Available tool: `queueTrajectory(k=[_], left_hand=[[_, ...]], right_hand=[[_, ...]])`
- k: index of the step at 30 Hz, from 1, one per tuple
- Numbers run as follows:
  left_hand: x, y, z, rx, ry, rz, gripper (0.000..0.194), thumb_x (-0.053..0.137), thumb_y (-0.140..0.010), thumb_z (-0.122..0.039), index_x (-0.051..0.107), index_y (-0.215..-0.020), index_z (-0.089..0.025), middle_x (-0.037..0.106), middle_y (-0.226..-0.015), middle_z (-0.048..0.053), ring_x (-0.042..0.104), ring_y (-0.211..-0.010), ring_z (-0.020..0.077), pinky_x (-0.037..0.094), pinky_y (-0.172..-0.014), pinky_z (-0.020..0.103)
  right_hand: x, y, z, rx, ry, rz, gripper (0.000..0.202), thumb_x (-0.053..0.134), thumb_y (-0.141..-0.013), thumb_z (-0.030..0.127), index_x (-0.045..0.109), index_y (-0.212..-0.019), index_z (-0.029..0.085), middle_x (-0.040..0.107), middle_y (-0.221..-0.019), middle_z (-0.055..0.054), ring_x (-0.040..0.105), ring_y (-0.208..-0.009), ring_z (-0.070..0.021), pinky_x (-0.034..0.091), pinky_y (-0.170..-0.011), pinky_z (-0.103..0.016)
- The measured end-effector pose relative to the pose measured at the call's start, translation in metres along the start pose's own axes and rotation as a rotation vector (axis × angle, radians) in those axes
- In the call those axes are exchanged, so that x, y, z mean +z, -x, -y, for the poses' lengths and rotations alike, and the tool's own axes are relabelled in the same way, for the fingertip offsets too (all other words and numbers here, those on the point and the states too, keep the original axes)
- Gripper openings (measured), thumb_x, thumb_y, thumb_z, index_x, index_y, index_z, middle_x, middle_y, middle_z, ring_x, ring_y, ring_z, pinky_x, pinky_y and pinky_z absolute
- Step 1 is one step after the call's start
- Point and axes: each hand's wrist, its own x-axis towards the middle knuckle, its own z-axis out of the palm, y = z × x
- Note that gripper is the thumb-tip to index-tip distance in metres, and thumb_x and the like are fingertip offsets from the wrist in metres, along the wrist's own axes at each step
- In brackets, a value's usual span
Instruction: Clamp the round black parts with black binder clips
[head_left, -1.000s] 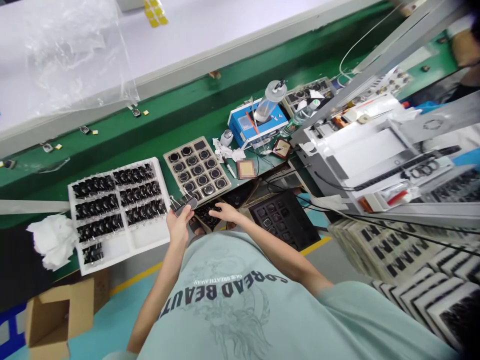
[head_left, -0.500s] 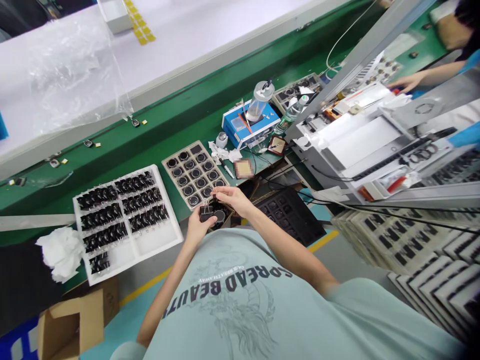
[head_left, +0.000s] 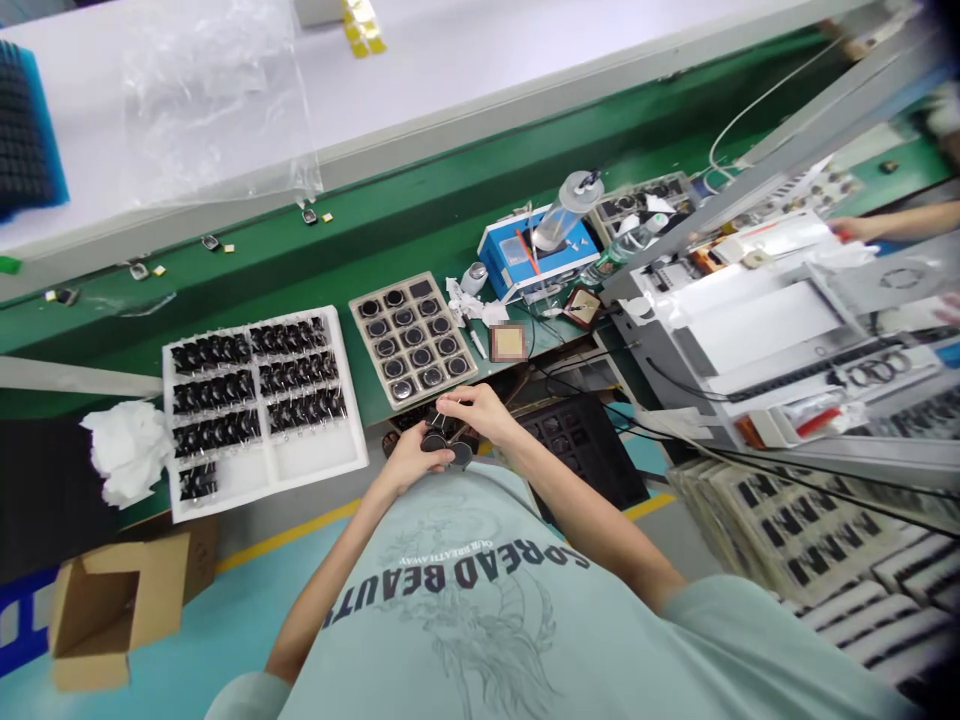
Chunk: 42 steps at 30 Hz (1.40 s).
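Two hands, centre of frame! Left hand [head_left: 411,460] clamps two dark discs [head_left: 435,441]; right hand [head_left: 481,410] pinches one black clip [head_left: 436,420]. Above, one beige tray [head_left: 358,340] shows fifteen filled slots.

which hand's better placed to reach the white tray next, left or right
Probably the left. The left hand is nearer the white tray, with round black pieces in its grip. The right hand is farther off, fingers at the black clip.

Bright, diffuse light, soft shadows; blur and stretching toward right edge.
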Motion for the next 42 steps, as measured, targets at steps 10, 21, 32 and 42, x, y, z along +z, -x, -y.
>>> queueTrajectory(k=[10,21,32,42], left_hand=[[-0.046,-0.001,0.02,-0.107,0.474,-0.179,0.035,0.086,-0.067,-0.015,0.07,-0.098,-0.016,0.071,-0.087,0.005,0.066,-0.065,0.011,0.059,-0.059,0.02],[0.068,-0.098,-0.003,-0.284,0.341,0.071,0.017,0.066,-0.088,-0.029,0.067,-0.087,-0.012,0.068,-0.075,0.009,0.066,-0.063,0.015,0.057,-0.064,0.028],[0.121,-0.176,-0.002,-0.264,0.243,-0.121,0.011,0.068,-0.087,-0.019,0.059,-0.083,-0.015,0.052,-0.06,-0.002,0.054,-0.06,0.01,0.052,-0.067,0.025],[0.029,-0.091,0.003,-0.144,0.533,-0.102,0.014,0.059,-0.093,-0.024,0.064,-0.089,-0.013,0.069,-0.08,0.008,0.069,-0.071,0.0164,0.057,-0.07,0.028]], right_hand=[[0.015,0.007,-0.048,0.089,0.08,0.045,0.101,0.093,-0.051,0.047,0.055,-0.14,0.021,0.051,-0.147,-0.017,0.044,-0.138,-0.0336,0.035,-0.114,-0.049],[-0.053,0.047,-0.058,0.13,0.145,-0.447,0.041,0.074,-0.073,0.043,0.067,-0.103,0.016,0.074,-0.098,-0.01,0.069,-0.093,-0.0253,0.052,-0.086,-0.036],[-0.12,0.037,-0.092,0.211,0.015,-0.665,0.048,0.077,-0.06,0.033,0.066,-0.104,0.017,0.069,-0.087,-0.002,0.064,-0.077,-0.0186,0.051,-0.076,-0.032],[-0.107,-0.032,-0.075,0.227,-0.393,-0.32,0.027,0.073,-0.076,0.031,0.066,-0.099,0.018,0.068,-0.089,-0.006,0.071,-0.081,-0.0207,0.058,-0.077,-0.036]])
